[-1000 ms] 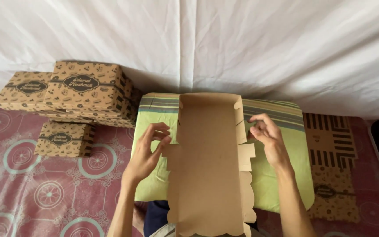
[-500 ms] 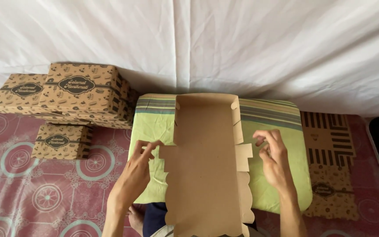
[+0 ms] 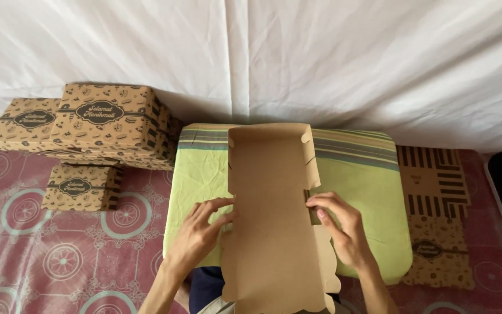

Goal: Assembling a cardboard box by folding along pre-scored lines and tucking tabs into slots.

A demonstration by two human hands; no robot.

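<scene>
Head view, looking down: an unfolded brown cardboard box blank point(image 3: 274, 215) lies on a green striped cushion point(image 3: 367, 192), its long axis running from the person's lap away toward a white sheet point(image 3: 321, 58). Since the frame before, both hands have closed in against the blank's side edges. The left hand point(image 3: 200, 235) pinches the left edge with curled fingers; the right hand point(image 3: 341, 229) pinches the right side flap. Finished patterned boxes point(image 3: 103, 122) are stacked at the left
</scene>
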